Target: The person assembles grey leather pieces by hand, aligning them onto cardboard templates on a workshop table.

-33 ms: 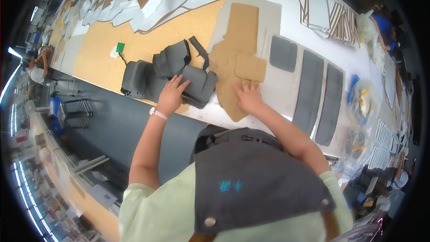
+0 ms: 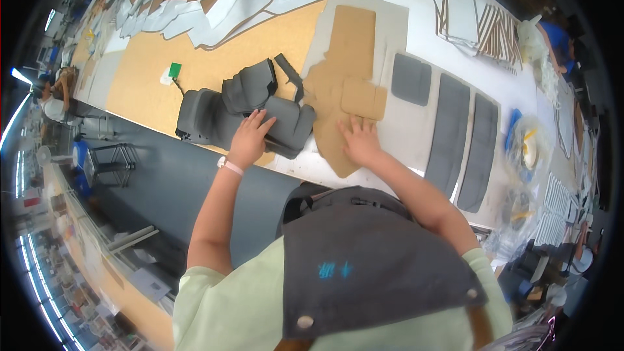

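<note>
Dark grey bundle (image 2: 260,90) laid on the tabletop (image 2: 422,32), touched by the left hand (image 2: 247,143), fingers loosely spread, tan sheet (image 2: 330,133) placed at the bundle's three o'clock, right hand (image 2: 362,143) rested on it, fingers parted, green tag (image 2: 174,69) seen at the bundle's ten o'clock

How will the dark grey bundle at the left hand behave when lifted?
The dark grey bundle probably sags: its parts look soft and curved. Layered, it may also shift unevenly; the dark strip beside it might trail if attached.
</note>
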A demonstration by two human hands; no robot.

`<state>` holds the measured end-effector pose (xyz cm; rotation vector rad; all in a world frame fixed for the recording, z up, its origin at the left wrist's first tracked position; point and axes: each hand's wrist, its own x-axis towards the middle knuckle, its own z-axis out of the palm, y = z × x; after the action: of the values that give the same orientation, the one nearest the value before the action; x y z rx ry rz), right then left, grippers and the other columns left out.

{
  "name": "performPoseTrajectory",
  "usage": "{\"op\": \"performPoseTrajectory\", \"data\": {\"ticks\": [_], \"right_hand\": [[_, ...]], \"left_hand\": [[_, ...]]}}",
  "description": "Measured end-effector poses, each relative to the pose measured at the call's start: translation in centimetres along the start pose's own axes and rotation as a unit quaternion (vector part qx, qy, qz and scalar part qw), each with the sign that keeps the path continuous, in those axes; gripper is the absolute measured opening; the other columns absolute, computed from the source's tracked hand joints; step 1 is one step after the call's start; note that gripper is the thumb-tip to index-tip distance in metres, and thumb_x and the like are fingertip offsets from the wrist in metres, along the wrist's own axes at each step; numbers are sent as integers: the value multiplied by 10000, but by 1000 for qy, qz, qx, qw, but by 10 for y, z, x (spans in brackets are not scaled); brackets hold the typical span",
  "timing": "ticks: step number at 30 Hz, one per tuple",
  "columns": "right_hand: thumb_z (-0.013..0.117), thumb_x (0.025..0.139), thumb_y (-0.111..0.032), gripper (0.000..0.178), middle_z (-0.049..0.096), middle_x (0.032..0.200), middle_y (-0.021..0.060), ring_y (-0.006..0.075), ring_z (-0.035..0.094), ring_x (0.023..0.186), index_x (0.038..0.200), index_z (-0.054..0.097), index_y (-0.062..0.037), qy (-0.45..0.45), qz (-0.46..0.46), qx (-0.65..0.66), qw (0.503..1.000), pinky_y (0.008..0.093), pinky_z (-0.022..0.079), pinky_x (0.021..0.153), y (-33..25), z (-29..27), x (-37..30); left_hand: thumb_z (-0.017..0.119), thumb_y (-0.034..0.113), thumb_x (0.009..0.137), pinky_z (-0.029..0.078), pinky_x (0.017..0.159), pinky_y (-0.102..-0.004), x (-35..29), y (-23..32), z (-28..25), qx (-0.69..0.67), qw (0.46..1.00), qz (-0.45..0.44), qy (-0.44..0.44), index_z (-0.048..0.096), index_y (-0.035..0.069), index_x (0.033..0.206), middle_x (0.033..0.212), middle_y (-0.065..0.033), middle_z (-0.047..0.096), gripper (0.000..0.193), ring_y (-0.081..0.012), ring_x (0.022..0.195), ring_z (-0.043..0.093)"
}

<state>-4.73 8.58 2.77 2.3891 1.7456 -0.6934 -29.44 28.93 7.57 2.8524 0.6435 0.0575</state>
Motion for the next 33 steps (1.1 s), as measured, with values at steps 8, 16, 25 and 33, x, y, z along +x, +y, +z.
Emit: {"op": "performPoseTrajectory", "data": {"ticks": [8,16,25,33], "right_hand": [[608,879,-374,736,135,1566,199,485,185,1398,1505,248,-231,14,-27,25,999,621,205,1098,10,1,-8],[600,878,-368,680,194,1555,176,448,186,1412,1480,315,-232,49,-49,-81,994,647,190,1088,-12,19,-13],[605,879,-384,683,162,1581,95,426,122,1435,1480,323,-223,-26,-89,-2,996,670,178,1080,-15,3,-27],[620,853,-288,600,324,1499,173,453,266,1368,1403,429,-142,86,-49,149,984,592,239,1086,-5,3,2]], "left_hand": [[628,-8,728,312,1079,-500,8,2,17,75,995,62,-15,475,112,1345,1382,-136,466,647,-296,1305,431],[610,41,766,340,1073,-446,10,-5,32,146,984,100,28,507,109,1310,1326,-163,519,557,-311,1233,502],[602,19,754,413,1019,-405,21,-19,6,-75,995,67,21,569,109,1234,1233,-104,604,489,-263,1146,565],[604,65,783,499,893,-414,34,-5,-34,-3,995,96,33,580,98,1171,941,-93,668,391,-280,853,639]]}}
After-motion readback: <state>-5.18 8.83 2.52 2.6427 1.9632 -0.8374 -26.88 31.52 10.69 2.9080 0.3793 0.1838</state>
